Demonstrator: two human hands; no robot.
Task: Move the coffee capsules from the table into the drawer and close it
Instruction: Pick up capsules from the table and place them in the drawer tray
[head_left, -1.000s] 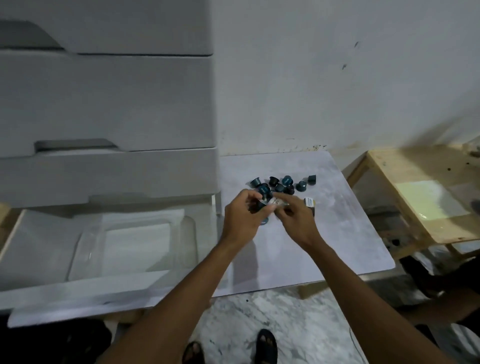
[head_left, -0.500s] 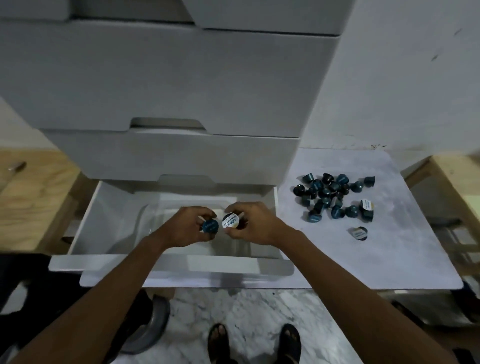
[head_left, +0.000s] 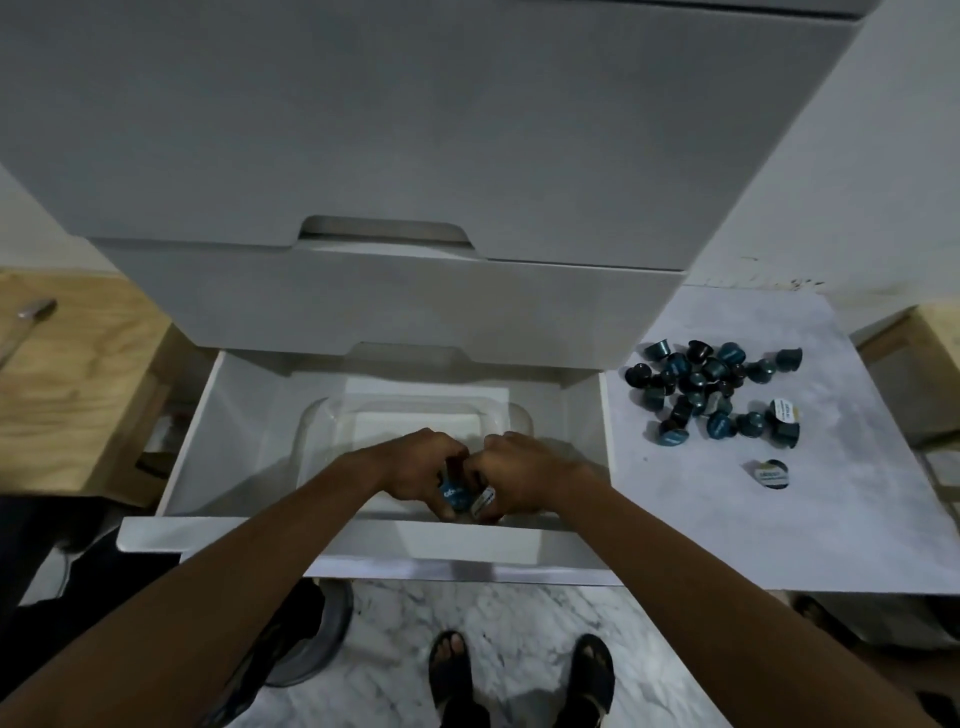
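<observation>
The bottom white drawer (head_left: 218, 431) stands pulled out, with a clear plastic tray (head_left: 322, 431) inside it. Both my hands are low in the tray's near end, knuckles together. My left hand (head_left: 415, 465) is shut on a blue coffee capsule (head_left: 451, 494). My right hand (head_left: 524, 470) is shut on a capsule with a pale foil lid (head_left: 483, 501). A heap of several dark blue capsules (head_left: 711, 387) lies on the white table (head_left: 841, 509) to the right of the drawer. One capsule (head_left: 770, 474) lies apart, nearer to me.
Closed grey drawers (head_left: 395, 301) rise above the open one. A wooden surface (head_left: 67, 384) with a metal tool (head_left: 31, 317) is at the left; another wooden piece (head_left: 930, 358) is at the far right. My sandalled feet (head_left: 519, 675) stand on marble floor below the drawer front.
My hands lifted capsules from the heap on the table, carried them left over the drawer, and have now sunk lower into the clear tray. The view has swung left and down.
</observation>
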